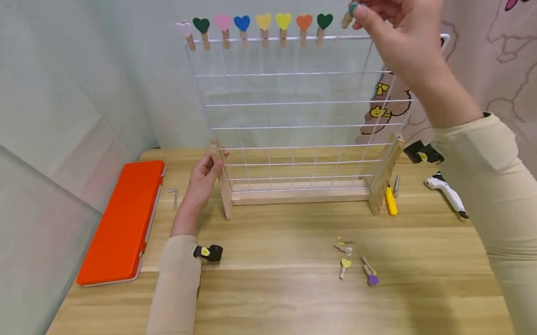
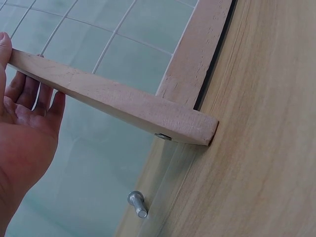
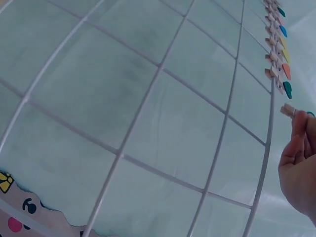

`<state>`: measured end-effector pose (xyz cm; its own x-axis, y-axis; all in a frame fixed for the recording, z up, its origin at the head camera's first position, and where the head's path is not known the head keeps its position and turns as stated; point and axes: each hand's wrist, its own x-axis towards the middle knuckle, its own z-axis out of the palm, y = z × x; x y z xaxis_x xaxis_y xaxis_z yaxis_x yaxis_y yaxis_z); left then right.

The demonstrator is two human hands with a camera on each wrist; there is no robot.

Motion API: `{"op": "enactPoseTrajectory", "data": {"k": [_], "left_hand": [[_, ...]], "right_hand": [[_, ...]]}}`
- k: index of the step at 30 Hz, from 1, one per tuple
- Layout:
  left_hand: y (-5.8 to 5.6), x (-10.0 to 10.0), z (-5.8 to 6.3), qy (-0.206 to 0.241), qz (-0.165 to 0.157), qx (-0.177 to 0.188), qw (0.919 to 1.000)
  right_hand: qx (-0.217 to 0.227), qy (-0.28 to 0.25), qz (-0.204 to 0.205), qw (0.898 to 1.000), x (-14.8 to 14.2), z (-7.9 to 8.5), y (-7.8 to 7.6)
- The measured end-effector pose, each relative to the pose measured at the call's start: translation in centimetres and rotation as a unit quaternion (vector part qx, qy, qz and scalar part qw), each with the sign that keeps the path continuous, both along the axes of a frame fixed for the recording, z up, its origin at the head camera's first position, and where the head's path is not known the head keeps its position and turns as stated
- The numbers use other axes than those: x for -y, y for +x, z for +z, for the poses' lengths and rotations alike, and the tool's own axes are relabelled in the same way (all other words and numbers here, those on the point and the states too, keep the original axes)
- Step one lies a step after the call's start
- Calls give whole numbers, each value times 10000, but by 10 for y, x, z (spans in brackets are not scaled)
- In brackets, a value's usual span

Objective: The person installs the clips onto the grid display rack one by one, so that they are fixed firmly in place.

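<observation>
My right hand pinches a small wooden clothespin with a teal heart, just above the right part of the white wire grid's top bar. In the right wrist view, a gap shows between this clothespin and the bar. Several heart clothespins sit in a row along that bar, ending at a dark green heart. Down at the left, my left hand holds the upper end of the stand's wooden side post. The left wrist view shows the thumb and fingers about this post.
Loose heart clothespins, one with a purple heart, lie before the stand. A red case and hex key are at left. Right of the stand lie a yellow-handled tool, a bolt and a white tool.
</observation>
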<state>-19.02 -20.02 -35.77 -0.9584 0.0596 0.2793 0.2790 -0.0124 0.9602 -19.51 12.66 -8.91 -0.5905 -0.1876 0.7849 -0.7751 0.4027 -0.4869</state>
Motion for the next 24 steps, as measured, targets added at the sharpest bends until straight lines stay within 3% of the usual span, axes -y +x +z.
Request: {"op": "enactPoseTrajectory", "data": {"k": [3,6,14,24], "left_hand": [[0,0,0,-22,8,13,10000],[0,2,-1,-31,52,54,10000],[-1,2,-2,-25,41,149,9999],[-2,-1,0,-98,-47,155,9998]], "right_hand": [[-436,-59,-64,9990,2,-3,5],[-506,22,-80,9987,5,-4,9],[-159,687,-561,9959,9,-2,10],[210,755,-756,9941,9,1,12]]}}
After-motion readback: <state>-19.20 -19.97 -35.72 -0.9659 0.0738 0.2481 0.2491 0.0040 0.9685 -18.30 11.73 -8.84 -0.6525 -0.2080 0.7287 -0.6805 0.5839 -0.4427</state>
